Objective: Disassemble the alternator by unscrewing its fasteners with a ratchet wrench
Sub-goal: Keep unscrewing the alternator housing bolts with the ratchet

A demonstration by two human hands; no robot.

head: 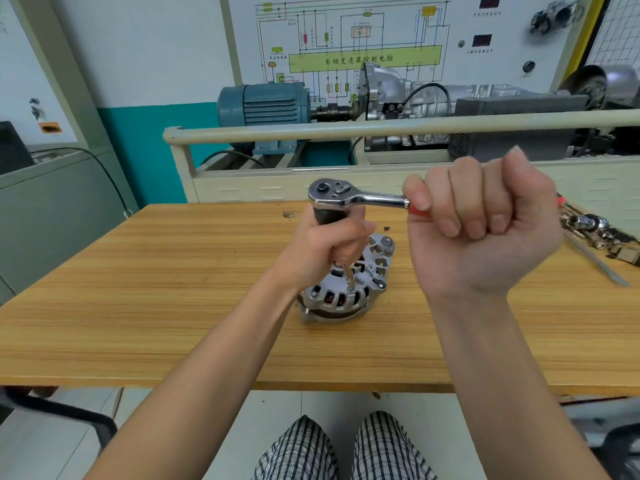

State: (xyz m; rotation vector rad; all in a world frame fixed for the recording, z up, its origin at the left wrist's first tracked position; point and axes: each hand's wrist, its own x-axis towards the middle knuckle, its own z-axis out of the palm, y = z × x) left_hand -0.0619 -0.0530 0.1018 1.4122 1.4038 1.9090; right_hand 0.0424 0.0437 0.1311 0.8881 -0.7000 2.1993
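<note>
Your right hand is nearest, raised in a fist, its fingers wrapped round the red handle of the ratchet wrench. From the wrench head a black extension drops down, and your left hand grips it, fingers curled tight. Its tip seems to sit on a fastener of the alternator, which stands mid-tabletop. Loose metal parts lie at the right edge.

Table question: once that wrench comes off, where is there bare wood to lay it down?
Bare wood lies left of the alternator across the table, and along the near edge between the forearms. The far right corner is crowded with loose metal parts.
</note>
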